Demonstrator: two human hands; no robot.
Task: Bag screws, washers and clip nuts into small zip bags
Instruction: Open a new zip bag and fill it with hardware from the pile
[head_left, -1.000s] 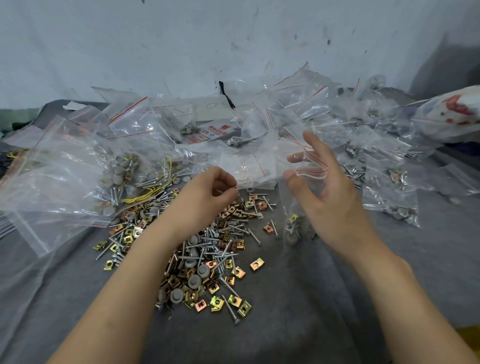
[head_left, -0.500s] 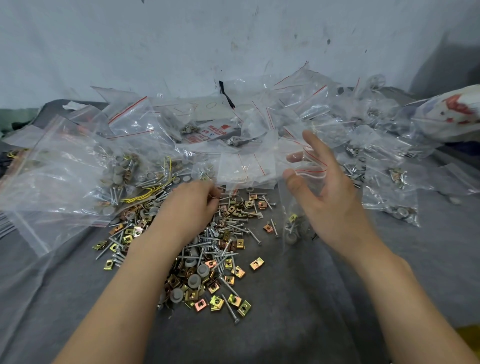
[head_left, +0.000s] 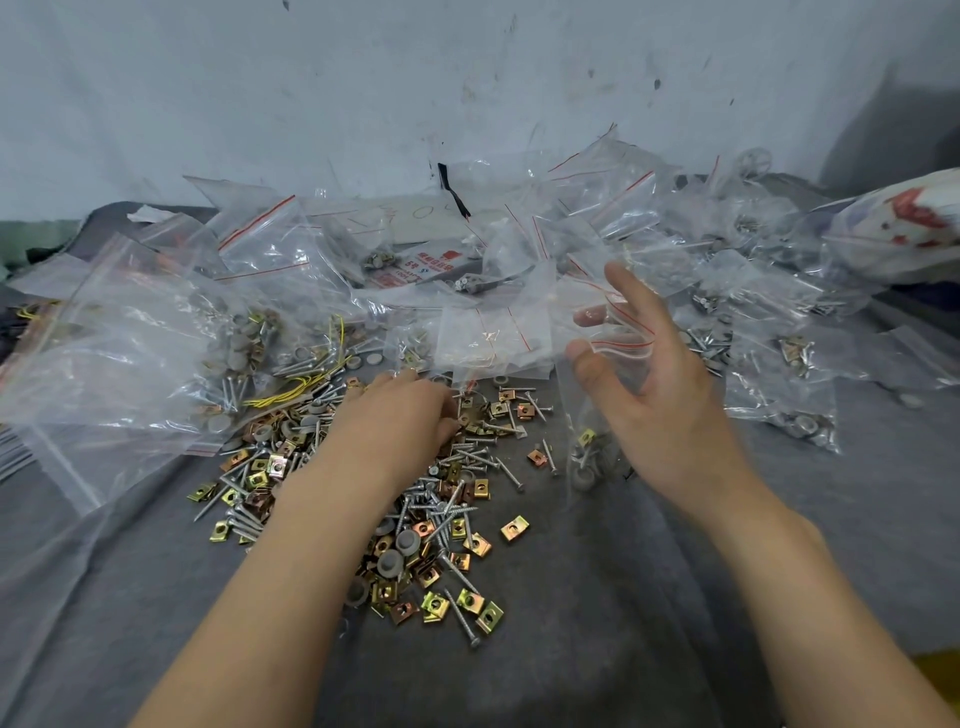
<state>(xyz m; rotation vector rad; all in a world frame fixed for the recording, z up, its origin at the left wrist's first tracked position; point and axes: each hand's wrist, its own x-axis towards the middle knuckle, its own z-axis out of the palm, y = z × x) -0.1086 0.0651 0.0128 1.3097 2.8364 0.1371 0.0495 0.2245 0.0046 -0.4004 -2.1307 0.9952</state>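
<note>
Loose pile of screws, brass clip nuts and grey washers sits mid table on grey cloth, and everything else is placed from it. Left hand is palm down on the far part of the pile with fingers curled into the hardware. It is likely picking the next piece, but the fingertips are hidden, so I cannot tell if it grips anything. Right hand is raised just right of the pile, thumb and fingers pinching the red-striped mouth of a small zip bag. The mouth is held spread and tipped toward the pile, probably so the left hand can drop parts straight in. The bag hangs down and already holds a few pieces at its bottom, a clip nut and what look like washers. Flat empty bags lie just behind the pile, in easy reach. Filled bags are heaped to the right of the pile, out of the working spot. Big clear bags with bulk hardware lie to its left. Judged mid-fill, bag not yet sealed.
</note>
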